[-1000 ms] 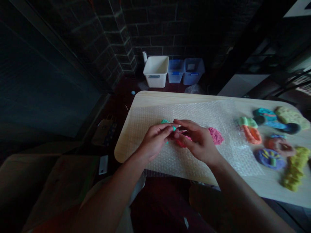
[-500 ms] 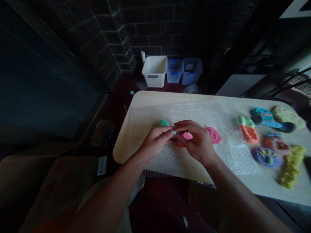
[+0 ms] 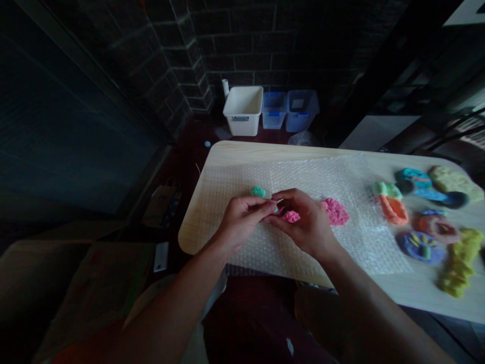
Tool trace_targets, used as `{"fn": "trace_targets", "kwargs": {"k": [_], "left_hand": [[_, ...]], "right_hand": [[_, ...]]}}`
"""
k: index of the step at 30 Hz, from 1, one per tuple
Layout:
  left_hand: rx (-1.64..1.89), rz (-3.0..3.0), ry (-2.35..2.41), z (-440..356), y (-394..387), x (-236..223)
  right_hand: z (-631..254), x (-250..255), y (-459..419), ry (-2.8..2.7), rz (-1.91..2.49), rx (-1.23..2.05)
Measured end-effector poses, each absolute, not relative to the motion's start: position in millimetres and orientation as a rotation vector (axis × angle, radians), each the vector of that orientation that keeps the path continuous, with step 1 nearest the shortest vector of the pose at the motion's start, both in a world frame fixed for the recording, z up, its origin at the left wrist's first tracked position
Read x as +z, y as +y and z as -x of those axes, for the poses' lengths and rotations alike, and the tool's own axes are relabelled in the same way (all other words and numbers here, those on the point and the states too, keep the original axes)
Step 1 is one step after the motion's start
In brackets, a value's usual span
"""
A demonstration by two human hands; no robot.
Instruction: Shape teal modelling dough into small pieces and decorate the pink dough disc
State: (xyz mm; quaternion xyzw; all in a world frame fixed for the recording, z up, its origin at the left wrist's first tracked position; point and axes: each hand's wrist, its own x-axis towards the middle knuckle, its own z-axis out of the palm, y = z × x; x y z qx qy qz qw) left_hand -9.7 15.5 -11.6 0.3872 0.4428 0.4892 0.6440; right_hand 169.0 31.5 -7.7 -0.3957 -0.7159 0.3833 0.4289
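Observation:
Over a sheet of bubble wrap [image 3: 303, 177] on a light wooden table [image 3: 235, 149], both my hands meet. My left hand [image 3: 240, 222] pinches a tiny teal bit of clay at its fingertips. My right hand [image 3: 306, 225] curls around a small pink clay piece [image 3: 291, 217]. A teal clay lump [image 3: 258, 191] lies just beyond my left fingers. A larger pink clay lump [image 3: 335, 211] rests on the wrap right of my right hand.
Several finished clay shapes lie at the table's right: an orange and green one [image 3: 390, 202], a purple disc [image 3: 420, 246], a yellow-green strip [image 3: 460, 260]. On the floor beyond stand a white bin [image 3: 243, 109] and two blue bins [image 3: 290, 108]. Dark brick wall behind.
My hands have drawn closer together, the right fingers curling tighter over the pink piece. The teal lump beyond my left hand has come fully into view.

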Motion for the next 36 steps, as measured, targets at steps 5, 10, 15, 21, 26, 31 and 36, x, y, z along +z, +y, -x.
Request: {"fn": "trace_targets", "kwargs": {"k": [5, 10, 15, 21, 26, 31, 36], "left_hand": [[1.105, -0.814, 0.986, 6.4, 15.0, -9.2], [1.074, -0.75, 0.997, 8.5, 16.6, -5.9], [1.307, -1.011, 1.346, 29.6, 23.2, -4.9], [0.98, -1.754, 1.53, 46.3, 17.4, -6.2], [0.617, -2.103, 1.435, 52.2, 10.0, -14.2], [0.508, -2.104, 1.391, 55.0, 11.3, -27.3], [0.524, -2.106, 1.382, 53.8, 13.8, -24.7]], "right_hand": [[-169.4, -3.2, 31.2, -1.851, 0.919, 0.977], [-175.8, -12.2, 33.1, -1.857, 1.15, 0.742], [-181.5, -19.4, 40.3, -1.544, 1.223, 0.94], [-187.0, -15.6, 42.8, -1.747, 1.343, 0.867], [-189.7, -16.2, 41.9, -1.775, 1.341, 0.839], [-189.6, -24.7, 46.4, -1.657, 1.284, 1.014], [-188.0, -22.1, 47.0, -1.615, 1.247, 1.058]]}}
